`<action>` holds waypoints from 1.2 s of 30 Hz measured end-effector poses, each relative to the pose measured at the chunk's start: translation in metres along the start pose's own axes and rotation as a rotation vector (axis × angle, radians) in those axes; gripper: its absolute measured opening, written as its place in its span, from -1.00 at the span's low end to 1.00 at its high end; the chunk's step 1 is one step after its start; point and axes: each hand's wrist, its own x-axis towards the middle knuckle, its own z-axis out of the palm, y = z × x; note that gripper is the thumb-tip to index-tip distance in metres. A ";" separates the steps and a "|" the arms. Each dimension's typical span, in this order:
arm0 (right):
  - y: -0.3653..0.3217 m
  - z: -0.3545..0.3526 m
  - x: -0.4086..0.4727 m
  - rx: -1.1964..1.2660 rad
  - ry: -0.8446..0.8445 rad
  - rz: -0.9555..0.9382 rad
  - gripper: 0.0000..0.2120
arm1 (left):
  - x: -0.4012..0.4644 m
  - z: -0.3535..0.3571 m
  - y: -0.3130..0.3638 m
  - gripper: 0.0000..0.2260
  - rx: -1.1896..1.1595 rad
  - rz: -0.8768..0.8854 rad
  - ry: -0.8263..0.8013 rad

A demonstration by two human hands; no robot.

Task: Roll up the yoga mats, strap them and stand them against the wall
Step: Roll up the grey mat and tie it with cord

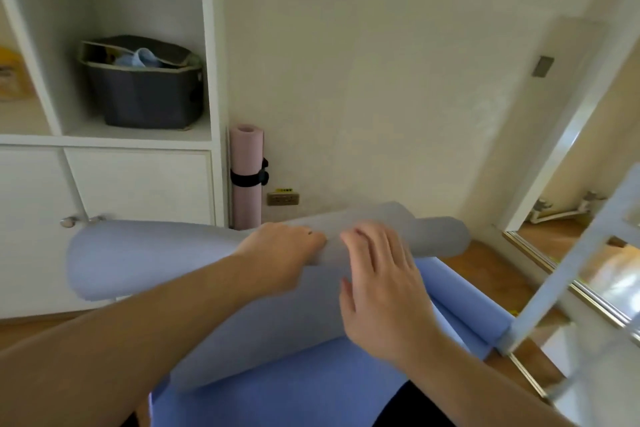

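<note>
One dark storage bin [145, 94] upper left on shelf, holding blue cloth. Centre frame: left hand [280, 253] gripping blue yoga mat [145, 256] roll, right hand [377, 284] flat on it, fingers spread.

Illumination: soft, even daylight, brightest at the lower right, with glare on the glossy floor [620, 288]. Shadows faint. Motion blur smears the blue mat [145, 260] and both hands. Wide-angle distortion bends the shelf unit [214, 80] and the frame edges. Overall sharpness low.
</note>
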 end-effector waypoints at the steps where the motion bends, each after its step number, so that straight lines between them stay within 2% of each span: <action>1: 0.008 0.000 0.006 -0.097 -0.075 0.023 -0.30 | -0.001 -0.001 0.003 -0.72 -0.009 0.003 0.015; 2: 0.014 0.004 0.010 -0.172 -0.152 0.040 -0.22 | -0.003 -0.001 0.005 -0.72 -0.022 0.008 0.029; 3: 0.020 0.011 0.014 -0.224 -0.215 0.034 -0.24 | -0.005 -0.001 0.007 -0.71 -0.030 0.016 0.045; 6: 0.031 0.030 0.015 -0.293 -0.260 -0.060 -0.64 | -0.018 -0.001 0.005 -0.67 -0.037 0.015 0.103; 10: 0.032 0.025 0.012 -0.301 -0.329 -0.046 -0.64 | -0.050 0.016 -0.011 -0.47 0.003 -0.092 0.208; 13: 0.034 0.024 0.009 -0.299 -0.277 -0.057 -0.63 | -0.069 0.034 -0.032 -0.39 0.118 -0.135 0.201; 16: 0.034 0.030 0.013 -0.320 -0.243 -0.069 -0.61 | -0.072 0.036 -0.048 -0.43 0.175 -0.160 0.211; 20: 0.036 0.017 0.044 -0.331 -0.111 0.041 -0.55 | -0.061 -0.003 -0.070 -0.43 0.210 -0.134 0.393; 22: 0.038 0.001 0.058 -0.311 0.002 0.061 -0.60 | -0.058 -0.035 -0.075 -0.44 0.209 -0.129 0.492; 25: 0.042 -0.020 0.065 -0.304 0.162 0.058 -0.76 | -0.056 -0.065 -0.072 -0.50 0.201 -0.162 0.550; 27: 0.044 -0.022 0.056 -0.344 0.171 0.019 -0.80 | -0.059 -0.063 -0.068 -0.60 0.235 -0.132 0.534; 30: 0.039 -0.007 0.024 -0.380 0.035 -0.013 -0.75 | -0.077 -0.029 -0.054 -0.73 0.286 -0.045 0.403; 34: 0.021 0.028 -0.014 -0.354 -0.167 -0.001 -0.58 | -0.104 0.027 -0.032 -0.76 0.279 -0.066 0.169; 36: 0.011 0.039 -0.023 -0.333 -0.196 0.002 -0.56 | -0.112 0.047 -0.031 -0.78 0.275 -0.103 0.140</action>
